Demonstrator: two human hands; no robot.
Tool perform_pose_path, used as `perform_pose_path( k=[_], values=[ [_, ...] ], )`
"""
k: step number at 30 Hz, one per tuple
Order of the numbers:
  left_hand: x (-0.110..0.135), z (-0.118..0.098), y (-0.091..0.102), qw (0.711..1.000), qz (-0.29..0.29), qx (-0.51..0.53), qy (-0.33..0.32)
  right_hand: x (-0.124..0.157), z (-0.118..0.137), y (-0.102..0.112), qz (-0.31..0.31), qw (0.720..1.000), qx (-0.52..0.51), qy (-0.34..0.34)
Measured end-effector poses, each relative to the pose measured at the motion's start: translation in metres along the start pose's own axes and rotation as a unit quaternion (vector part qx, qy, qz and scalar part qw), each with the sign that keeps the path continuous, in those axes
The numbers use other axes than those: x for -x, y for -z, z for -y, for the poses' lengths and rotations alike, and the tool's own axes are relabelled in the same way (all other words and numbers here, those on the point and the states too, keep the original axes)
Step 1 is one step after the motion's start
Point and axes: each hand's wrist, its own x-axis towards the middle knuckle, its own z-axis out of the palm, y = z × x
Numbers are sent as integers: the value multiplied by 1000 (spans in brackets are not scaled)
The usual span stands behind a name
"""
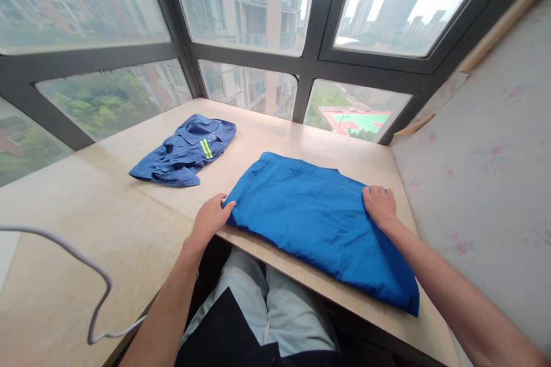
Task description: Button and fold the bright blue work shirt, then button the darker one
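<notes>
A pale beige bench point(142, 229) carries a folded bright-blue cloth point(301, 212). Apart lies a rumpled dark-blue, yellow-striped fabric garment point(181, 152).

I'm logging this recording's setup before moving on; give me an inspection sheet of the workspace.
Surface: pale tabletop, a seam across it.
Job's things: blue cloth, laid flat with slight creases, at the near edge.
Clutter: striped garment, creased, farther off and apart from the cloth.
Hands: left hand at the cloth's left corner; right hand on its right edge; firmness of grip unclear.
Cables: white cable, curving at left; ends not seen.
Surroundings: windows ahead, floral wall at right.
</notes>
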Motion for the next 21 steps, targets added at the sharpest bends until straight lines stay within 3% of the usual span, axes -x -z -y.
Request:
perform_pose_path(
  k=[3,8,11,16,21],
  values=[
    [-10,7,6,1000,0,-8,21,-4,3,-1,48,998,-17,-27],
    [-20,15,9,998,53,31,16,-10,6,5,98,992,-47,-60],
    [-20,20,9,998,28,58,23,-19,11,7,128,986,-55,-88],
    [-11,24,4,999,-8,-16,37,-39,19,2,182,972,-59,-133],
    [-2,23,1,995,-65,-12,71,-36,19,3,177,974,-61,-127]
  ],
)
